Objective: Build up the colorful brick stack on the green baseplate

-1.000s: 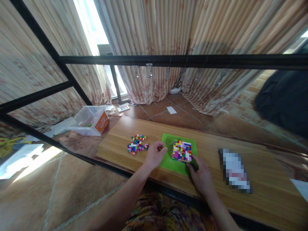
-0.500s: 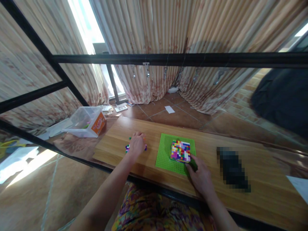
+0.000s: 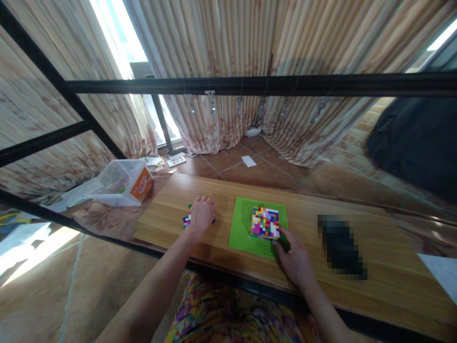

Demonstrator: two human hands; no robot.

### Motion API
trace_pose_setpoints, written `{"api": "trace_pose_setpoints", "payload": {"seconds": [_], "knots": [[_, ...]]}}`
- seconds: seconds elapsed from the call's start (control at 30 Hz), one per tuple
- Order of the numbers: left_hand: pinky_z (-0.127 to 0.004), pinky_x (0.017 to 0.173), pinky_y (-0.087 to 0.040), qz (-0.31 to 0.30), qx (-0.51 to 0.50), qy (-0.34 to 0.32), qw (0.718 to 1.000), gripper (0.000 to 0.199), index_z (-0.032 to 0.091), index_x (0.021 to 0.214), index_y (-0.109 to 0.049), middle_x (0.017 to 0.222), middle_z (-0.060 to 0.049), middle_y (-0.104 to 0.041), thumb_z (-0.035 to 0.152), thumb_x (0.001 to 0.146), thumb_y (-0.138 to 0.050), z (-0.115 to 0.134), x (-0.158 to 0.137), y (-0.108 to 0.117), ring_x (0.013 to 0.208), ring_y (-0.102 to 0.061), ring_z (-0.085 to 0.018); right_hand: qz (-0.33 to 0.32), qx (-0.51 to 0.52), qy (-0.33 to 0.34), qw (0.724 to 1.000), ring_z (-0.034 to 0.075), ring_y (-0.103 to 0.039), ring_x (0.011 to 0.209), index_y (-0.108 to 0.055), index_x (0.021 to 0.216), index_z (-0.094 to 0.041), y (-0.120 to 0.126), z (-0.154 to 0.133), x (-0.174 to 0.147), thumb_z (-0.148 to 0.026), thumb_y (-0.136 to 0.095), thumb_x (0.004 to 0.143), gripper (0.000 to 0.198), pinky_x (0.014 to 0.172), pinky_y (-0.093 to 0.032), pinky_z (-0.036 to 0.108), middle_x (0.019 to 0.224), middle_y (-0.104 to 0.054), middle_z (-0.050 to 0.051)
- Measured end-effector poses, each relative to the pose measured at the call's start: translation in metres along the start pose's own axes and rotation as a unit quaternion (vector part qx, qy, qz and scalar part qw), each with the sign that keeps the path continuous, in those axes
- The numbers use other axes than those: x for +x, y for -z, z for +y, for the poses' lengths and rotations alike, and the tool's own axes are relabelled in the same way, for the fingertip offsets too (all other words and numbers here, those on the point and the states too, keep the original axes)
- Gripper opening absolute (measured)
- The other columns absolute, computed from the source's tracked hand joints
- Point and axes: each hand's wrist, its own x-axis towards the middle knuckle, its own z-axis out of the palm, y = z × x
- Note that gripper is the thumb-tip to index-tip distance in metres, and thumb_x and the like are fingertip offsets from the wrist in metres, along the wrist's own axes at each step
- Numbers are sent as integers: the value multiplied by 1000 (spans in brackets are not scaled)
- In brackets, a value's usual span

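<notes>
A square block of small multicoloured toy bricks (image 3: 264, 222) stands on the green studded baseplate (image 3: 239, 238). My right hand (image 3: 294, 255) is at the block's near right corner, its thumb at the near side and fingers along the right side, gripping the corner. To the left of the baseplate, my left hand (image 3: 202, 214) rests over a small heap of loose bricks (image 3: 187, 219). Its fingers are bent down and drawn together among them; their tips and anything in them are hidden. Purple, white and green bricks peek out around that hand.
Both hands work over a long wooden table (image 3: 160, 205). A pixelated dark object (image 3: 342, 245) lies at the right, with white paper (image 3: 437, 271) farther right. A clear plastic bin (image 3: 123, 183) with an orange label stands beyond the left end. A black metal bar (image 3: 228, 86) crosses above.
The whole view has shifted slightly, moving things a little leftward in the picture. My left hand stays over the loose bricks, and my right hand keeps its place at the block's corner.
</notes>
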Motion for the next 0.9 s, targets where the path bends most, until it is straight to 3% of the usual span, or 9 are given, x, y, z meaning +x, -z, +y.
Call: {"api": "trace_pose_setpoints", "payload": {"seconds": [0.17,0.4,0.6,0.9], "knots": [[-28,68,-42,19,-159,74,984,14,18,94,-57,78,-4,-65,18,93,-43,28,-13,4,73,-62,-19,-4,2,-1,1000,28,-59,108,-58,121,-16,0,0,0,-42,-50,89,42,96,-45,48,117,-65,15],[-21,59,-40,20,-385,46,922,14,18,90,-55,65,2,-58,16,90,-41,54,-32,-7,60,-58,-12,10,1,5,1000,28,-59,108,-58,121,-17,-1,0,0,-40,-51,89,41,96,-45,48,117,-65,14],[-21,56,-40,13,-434,52,899,15,18,83,-55,59,4,-55,21,89,-42,55,-35,-7,55,-56,-11,9,6,7,1000,27,-58,110,-58,122,-17,-2,0,0,-38,-51,88,41,97,-45,48,119,-65,14],[-21,54,-42,10,-410,58,910,20,18,93,-61,57,4,-57,21,89,-42,55,-37,-6,52,-57,-12,14,17,3,1000,28,-59,110,-58,122,-19,-2,-3,1,-35,-52,87,40,96,-45,49,118,-65,13]]}}
